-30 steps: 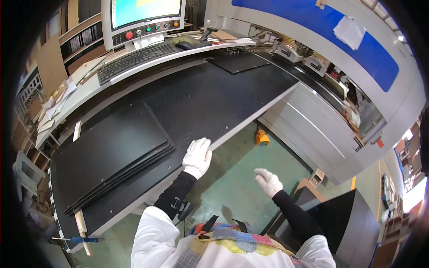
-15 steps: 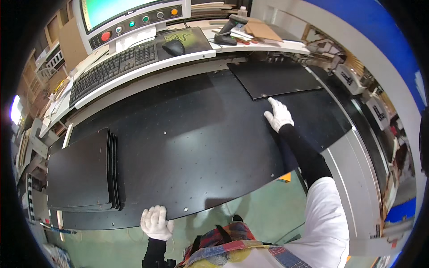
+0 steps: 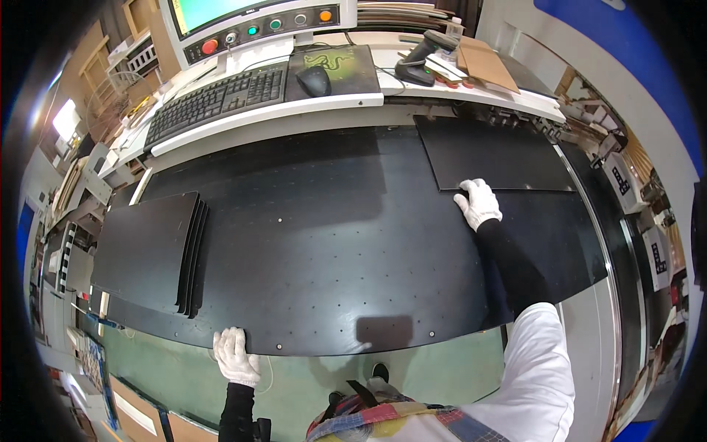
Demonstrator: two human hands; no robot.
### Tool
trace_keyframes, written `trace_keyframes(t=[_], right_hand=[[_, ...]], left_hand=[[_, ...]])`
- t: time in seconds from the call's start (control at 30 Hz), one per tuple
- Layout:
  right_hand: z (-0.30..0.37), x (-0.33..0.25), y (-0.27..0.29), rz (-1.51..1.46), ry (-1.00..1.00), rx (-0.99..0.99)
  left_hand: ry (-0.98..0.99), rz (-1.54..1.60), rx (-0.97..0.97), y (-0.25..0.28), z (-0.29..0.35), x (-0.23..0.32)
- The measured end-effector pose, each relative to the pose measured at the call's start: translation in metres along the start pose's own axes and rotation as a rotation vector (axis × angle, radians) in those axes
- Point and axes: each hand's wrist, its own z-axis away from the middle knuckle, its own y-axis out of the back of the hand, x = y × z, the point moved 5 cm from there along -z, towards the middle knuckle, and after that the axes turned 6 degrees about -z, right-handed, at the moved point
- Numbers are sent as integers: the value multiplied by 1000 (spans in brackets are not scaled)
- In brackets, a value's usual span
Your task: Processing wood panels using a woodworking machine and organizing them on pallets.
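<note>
While the right hand (image 3: 480, 204) meets the edge of the black panel (image 3: 493, 153), at the right of the table (image 3: 317, 258), I cannot tell its grip. The left hand (image 3: 236, 359), at the table's front, hides its hold; the monitor (image 3: 254, 15) is cut off.

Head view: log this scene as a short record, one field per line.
Left hand: white-gloved left hand at the front edge of the black table; grip unclear
Right hand: white-gloved right hand, fingers over the near edge of a single black panel; grip unclear
Single panel: lying flat on the table, far right
Stack: several black panels, left end of the table
Desk: white desk behind the table, bearing a keyboard, mouse and screen
</note>
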Motion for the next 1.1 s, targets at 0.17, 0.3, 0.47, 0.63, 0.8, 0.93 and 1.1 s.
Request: trace_keyframes(t=[0.17, 0.3, 0.47, 0.63, 0.8, 0.93, 1.1], right_hand=[[-21, -2, -2, 23, -72, -94], [-22, 1, -3, 66, -124, -95], [-24, 0, -7, 82, -120, -144], [-19, -4, -8, 93, -38, -91], [-19, -6, -4, 113, -22, -98], [-10, -22, 7, 124, -24, -233], [49, -72, 25, 93, 154, -319]], left_hand=[[108, -46, 7, 3, 2, 6], [101, -24, 54, 6, 1, 11], [91, -42, 81, -2, 8, 5], [104, -43, 66, -5, 12, 3], [91, -18, 101, -5, 12, 4], [107, -46, 64, -12, 19, -2], [120, -11, -43, -1, 7, 8]])
